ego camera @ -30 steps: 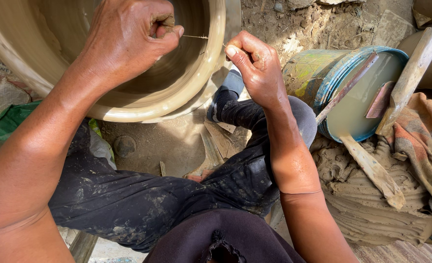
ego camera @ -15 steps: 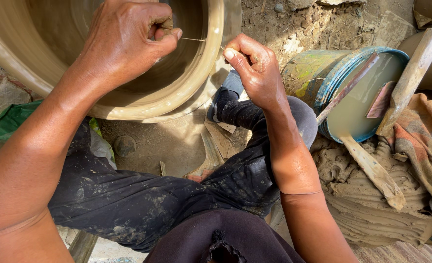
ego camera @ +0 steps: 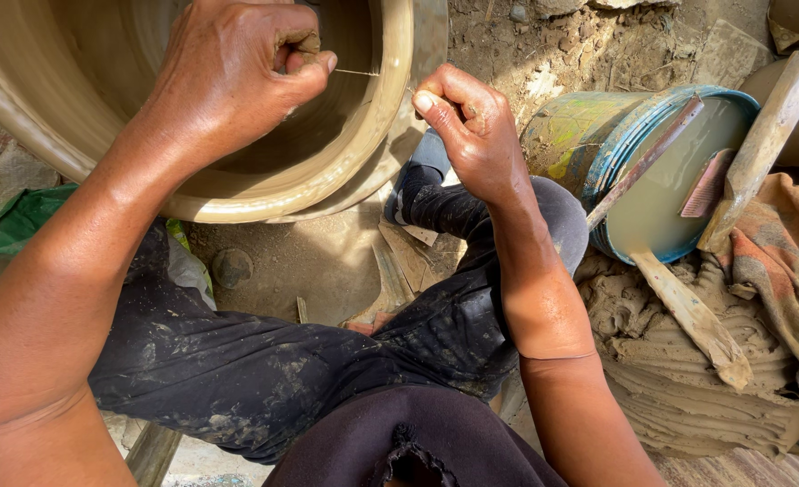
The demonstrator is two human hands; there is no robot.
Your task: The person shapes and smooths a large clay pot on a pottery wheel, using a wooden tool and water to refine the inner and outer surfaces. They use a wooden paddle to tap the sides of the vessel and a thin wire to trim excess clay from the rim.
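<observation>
I see a thin wire (ego camera: 356, 72) stretched taut across the rim of a large wet clay pot (ego camera: 363, 158), its long axis running from 9 to 3 o'clock, nearly level, right at the pot's lip. My left hand (ego camera: 237, 81) is clenched on the wire's 9 o'clock end, thumb pressed to forefinger over the pot's hollow; my right hand (ego camera: 472, 135) pinches the 3 o'clock end just outside the rim, fingers closed on it. The pot is round, smooth, buff-coloured and glistening, its wall thick and its inside ringed with faint turning lines. At 3 o'clock from the hands stands a blue bucket (ego camera: 616, 135), paint-smeared, holding cloudy pale water with a flat wooden stick (ego camera: 643, 162) and a pinkish comb (ego camera: 706, 185) leaning in it. A wooden paddle (ego camera: 760, 144) rests on its far edge. Below the bucket lies a ridged slab of grey clay (ego camera: 679, 388), and a striped cloth (ego camera: 787, 261) lies beside it.
</observation>
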